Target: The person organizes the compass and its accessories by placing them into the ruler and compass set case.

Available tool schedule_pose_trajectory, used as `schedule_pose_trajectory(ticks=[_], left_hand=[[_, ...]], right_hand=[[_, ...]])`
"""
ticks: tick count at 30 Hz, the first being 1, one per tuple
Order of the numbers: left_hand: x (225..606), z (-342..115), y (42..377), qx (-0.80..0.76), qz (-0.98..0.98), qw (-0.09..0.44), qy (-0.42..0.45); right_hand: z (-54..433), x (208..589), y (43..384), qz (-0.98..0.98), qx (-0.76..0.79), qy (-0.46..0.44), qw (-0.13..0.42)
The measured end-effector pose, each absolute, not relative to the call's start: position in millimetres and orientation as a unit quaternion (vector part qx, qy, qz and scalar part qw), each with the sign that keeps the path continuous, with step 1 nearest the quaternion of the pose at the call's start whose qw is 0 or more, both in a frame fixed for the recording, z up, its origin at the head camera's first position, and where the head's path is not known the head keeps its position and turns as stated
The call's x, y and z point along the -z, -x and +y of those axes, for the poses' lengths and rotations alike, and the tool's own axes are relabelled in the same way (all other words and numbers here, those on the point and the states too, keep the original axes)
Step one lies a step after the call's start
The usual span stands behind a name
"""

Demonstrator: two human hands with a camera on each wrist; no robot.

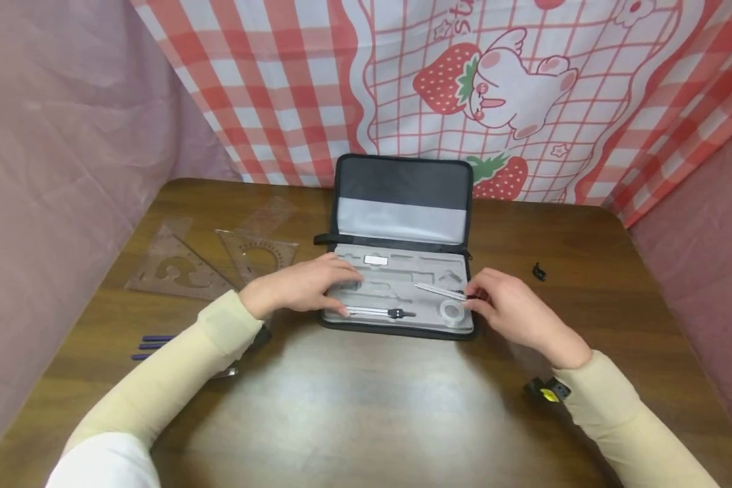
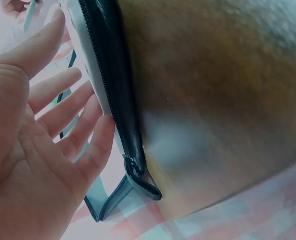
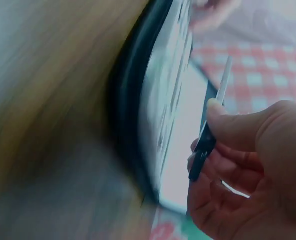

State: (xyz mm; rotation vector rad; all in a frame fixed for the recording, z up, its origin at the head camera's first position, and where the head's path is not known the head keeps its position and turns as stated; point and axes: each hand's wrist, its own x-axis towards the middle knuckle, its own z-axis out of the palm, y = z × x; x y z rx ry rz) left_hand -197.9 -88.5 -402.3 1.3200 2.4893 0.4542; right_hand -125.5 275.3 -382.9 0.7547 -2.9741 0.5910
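Note:
An open black zip case (image 1: 402,220) lies on the table with a grey moulded tray (image 1: 396,325) in its lower half. My right hand (image 1: 512,305) pinches a compass (image 3: 224,82) with silver legs and a black head between thumb and fingers, above the tray's right side. Another compass (image 1: 372,312) lies in the tray's front slot. A round, pale ring-shaped piece (image 1: 452,312) sits at the tray's right front. My left hand (image 1: 305,281) rests at the case's left edge, fingers spread and holding nothing; in the left wrist view its fingertips are right by the zip (image 2: 100,65).
Two clear set squares (image 1: 177,281) and a clear strip (image 1: 268,217) lie to the left. Several blue sticks (image 1: 152,346) and a metal piece (image 1: 228,373) are near the left forearm. A small black piece (image 1: 539,272) lies to the right. A checked cloth (image 1: 280,81) hangs behind.

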Motion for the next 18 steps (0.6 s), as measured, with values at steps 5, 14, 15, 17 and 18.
schedule_pose_trajectory(ticks=[5, 14, 15, 17, 18], left_hand=[[402.4, -88.2, 198.4, -0.157, 0.864, 0.149, -0.454], [404.5, -89.0, 201.4, -0.167, 0.862, 0.148, -0.455], [404.6, -89.0, 201.9, -0.17, 0.862, 0.149, -0.454], [404.5, -88.9, 202.8, -0.175, 0.862, 0.15, -0.451], [404.5, -88.6, 203.3, -0.178, 0.862, 0.15, -0.451]], right_hand=[[231.2, 388.5, 137.2, -0.942, -0.169, -0.289, 0.014], [181.1, 392.7, 149.8, -0.929, -0.155, -0.335, 0.013], [177.3, 393.2, 150.9, -0.93, -0.151, -0.336, 0.009], [170.7, 394.2, 152.9, -0.93, -0.147, -0.337, -0.001], [167.9, 394.7, 153.9, -0.93, -0.146, -0.338, -0.004]])
